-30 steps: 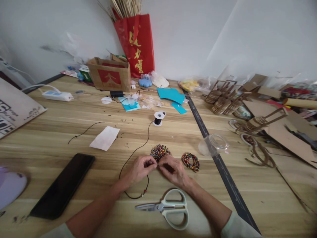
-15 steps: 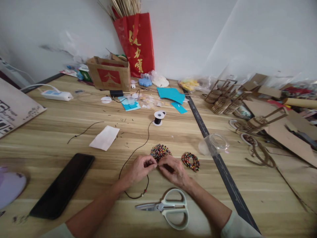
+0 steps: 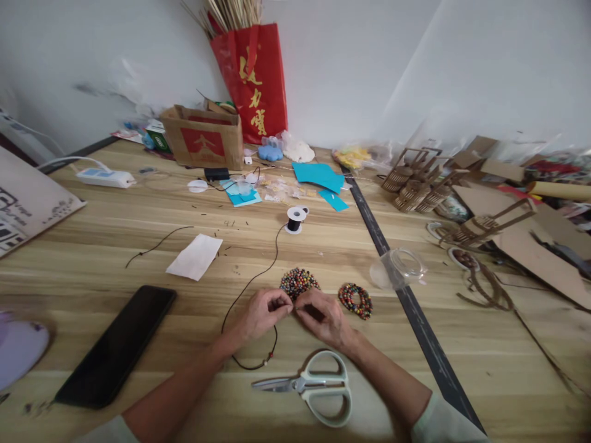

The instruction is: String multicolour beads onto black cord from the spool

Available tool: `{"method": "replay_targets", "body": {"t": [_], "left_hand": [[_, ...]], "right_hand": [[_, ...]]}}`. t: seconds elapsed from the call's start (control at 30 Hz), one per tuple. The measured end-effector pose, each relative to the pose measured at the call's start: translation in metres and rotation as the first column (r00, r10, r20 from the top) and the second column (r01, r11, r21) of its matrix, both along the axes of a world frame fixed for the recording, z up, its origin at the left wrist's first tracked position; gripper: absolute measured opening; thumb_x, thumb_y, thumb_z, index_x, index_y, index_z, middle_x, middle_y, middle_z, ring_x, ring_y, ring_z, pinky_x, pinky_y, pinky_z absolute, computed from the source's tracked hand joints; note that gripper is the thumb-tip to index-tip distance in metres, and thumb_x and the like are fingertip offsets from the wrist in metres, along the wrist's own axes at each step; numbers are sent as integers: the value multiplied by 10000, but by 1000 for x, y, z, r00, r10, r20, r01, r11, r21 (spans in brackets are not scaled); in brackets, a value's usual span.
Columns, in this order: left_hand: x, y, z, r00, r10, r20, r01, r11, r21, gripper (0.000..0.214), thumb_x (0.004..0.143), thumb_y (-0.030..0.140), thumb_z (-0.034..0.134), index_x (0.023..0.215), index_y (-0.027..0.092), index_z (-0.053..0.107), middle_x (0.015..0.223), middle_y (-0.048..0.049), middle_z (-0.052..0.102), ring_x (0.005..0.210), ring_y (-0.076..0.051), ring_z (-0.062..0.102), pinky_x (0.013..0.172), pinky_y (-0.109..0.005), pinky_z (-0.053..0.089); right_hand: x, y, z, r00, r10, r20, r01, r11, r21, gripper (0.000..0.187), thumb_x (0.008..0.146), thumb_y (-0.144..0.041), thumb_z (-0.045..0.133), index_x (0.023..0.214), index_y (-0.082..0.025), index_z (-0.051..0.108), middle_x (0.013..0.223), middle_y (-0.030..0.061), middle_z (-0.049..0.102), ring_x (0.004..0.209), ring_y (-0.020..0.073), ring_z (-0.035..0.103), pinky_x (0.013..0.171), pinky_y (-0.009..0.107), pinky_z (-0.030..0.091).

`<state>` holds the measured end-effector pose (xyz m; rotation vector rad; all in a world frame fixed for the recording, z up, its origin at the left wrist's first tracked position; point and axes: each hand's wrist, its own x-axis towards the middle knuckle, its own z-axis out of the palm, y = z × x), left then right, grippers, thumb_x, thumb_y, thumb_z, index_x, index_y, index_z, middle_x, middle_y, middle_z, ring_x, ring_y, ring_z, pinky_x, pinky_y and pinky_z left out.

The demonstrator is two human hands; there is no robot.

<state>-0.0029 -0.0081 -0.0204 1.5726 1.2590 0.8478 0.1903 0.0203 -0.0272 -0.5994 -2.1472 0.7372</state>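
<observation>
My left hand [image 3: 261,314] and my right hand [image 3: 323,317] meet fingertip to fingertip on the wooden table [image 3: 115,246], both pinched closed around a thin black cord [image 3: 252,283]. The cord runs up to a small spool [image 3: 295,219] and loops below my left wrist, where a few beads hang on it. A heap of multicoloured beads [image 3: 299,282] lies just beyond my fingers. A finished beaded bracelet [image 3: 355,300] rests to the right of my right hand.
Grey-handled scissors [image 3: 309,386] lie near my right forearm. A black phone [image 3: 117,344] is at the left, a white paper scrap [image 3: 195,256] beyond it. A clear jar [image 3: 398,269] lies on its side at right, cardboard models [image 3: 462,203] further right. A red bag [image 3: 253,80] and carton [image 3: 205,136] stand at the back.
</observation>
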Motion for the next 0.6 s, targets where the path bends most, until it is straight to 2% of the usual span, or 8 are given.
{"method": "replay_targets", "body": {"t": [0.37, 0.6], "left_hand": [[0, 0, 0, 1000, -3, -9, 3, 1000, -2, 136, 770, 263, 570, 717, 162, 646, 659, -4, 629, 620, -138, 535, 587, -221, 401], [1, 0, 1, 1000, 3, -9, -3, 1000, -12, 127, 758, 250, 579, 708, 156, 649, 649, -5, 629, 606, -136, 530, 581, -221, 397]], "right_hand": [[-1, -1, 6, 999, 31, -7, -31, 999, -16, 100, 942, -205, 537, 900, -186, 626, 811, 72, 675, 762, 172, 637, 688, 281, 517], [-1, 0, 1, 1000, 12, -4, -12, 1000, -14, 69, 927, -199, 564, 896, -184, 625, 800, 63, 673, 732, 161, 627, 664, 267, 506]]}}
